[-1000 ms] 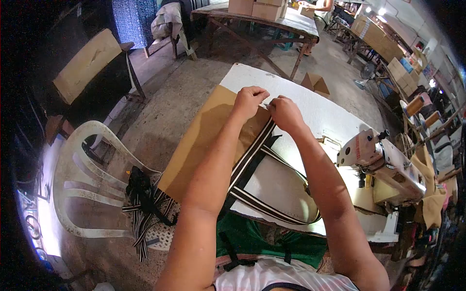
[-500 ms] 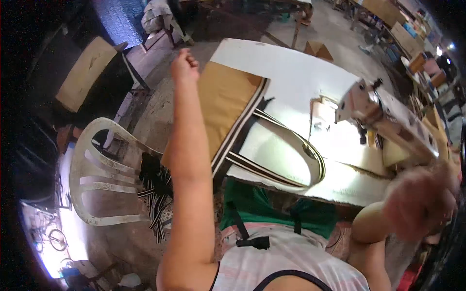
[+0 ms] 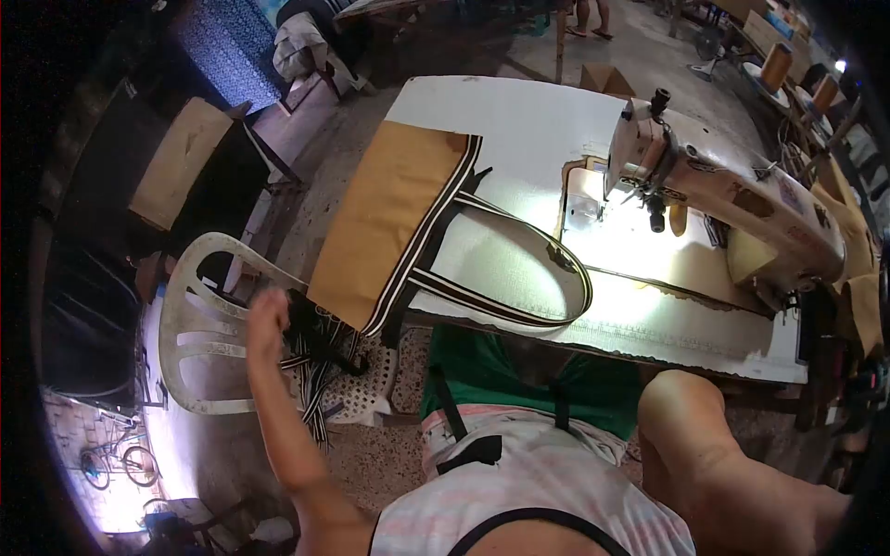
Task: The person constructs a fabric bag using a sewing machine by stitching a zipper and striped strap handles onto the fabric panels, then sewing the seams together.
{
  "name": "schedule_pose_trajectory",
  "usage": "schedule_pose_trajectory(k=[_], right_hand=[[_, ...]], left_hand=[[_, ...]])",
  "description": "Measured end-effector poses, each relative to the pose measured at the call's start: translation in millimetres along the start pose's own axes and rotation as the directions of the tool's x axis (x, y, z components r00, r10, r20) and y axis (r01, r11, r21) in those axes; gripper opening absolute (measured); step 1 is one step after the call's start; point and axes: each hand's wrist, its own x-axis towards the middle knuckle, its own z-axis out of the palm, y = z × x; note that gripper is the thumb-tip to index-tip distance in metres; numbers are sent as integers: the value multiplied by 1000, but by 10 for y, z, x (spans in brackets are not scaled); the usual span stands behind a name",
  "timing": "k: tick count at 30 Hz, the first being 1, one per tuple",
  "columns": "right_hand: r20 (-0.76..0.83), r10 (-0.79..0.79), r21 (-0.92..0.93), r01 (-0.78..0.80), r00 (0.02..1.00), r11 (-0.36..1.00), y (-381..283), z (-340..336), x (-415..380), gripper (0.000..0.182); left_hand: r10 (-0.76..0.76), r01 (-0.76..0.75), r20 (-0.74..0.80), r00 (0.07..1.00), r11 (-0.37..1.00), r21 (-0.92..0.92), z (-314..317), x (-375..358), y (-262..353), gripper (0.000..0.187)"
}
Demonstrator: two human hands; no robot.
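Note:
My left hand (image 3: pixel 267 320) is over the white plastic chair (image 3: pixel 199 347), close to a bundle of black and striped straps (image 3: pixel 320 357) on its seat. Motion smears its fingers, and nothing can be made out in them. My right hand is out of sight. A tan fabric panel (image 3: pixel 394 208) lies over the left part of the white tabletop (image 3: pixel 519 102), its lower end past the table edge. Along its right side runs a black-and-white striped band, from which a striped strap (image 3: pixel 586 278) loops out over the tabletop.
A sewing machine (image 3: pixel 732 181) stands at the right of the tabletop, its lamp lit. Behind the table is a cardboard box (image 3: pixel 607 80). Thread cones (image 3: pixel 776 67) are at the upper right. Part of a person's legs (image 3: pixel 591 17) shows at the top.
My left hand has moved down and left, from above the panel to the chair. My right hand, blurred at the right before, has left the view. The view has shifted, showing more of the sewing machine.

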Motion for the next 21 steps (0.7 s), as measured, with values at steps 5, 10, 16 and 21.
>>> schedule_pose_trajectory(k=[5, 10, 16, 21], right_hand=[[-54, 83, -353, -97, 995, 931, 487, -257, 7, 18], [-421, 0, -855, -397, 907, 334, 352, -857, -433, 21], [-552, -11, -683, -460, 834, -567, -110, -1816, -1078, 36], [-724, 90, -530, -468, 684, -707, -186, -2088, -1206, 50]], left_hand=[[-576, -182, 583, 573, 604, 776, -247, -1670, -1570, 32], [-688, 156, 147, 710, 358, 921, 241, -1867, -697, 53], [116, 10, -95, 989, 579, 815, 865, -1245, 424, 75], [120, -404, 387, 914, 223, 887, 1144, -1056, 386, 98]])
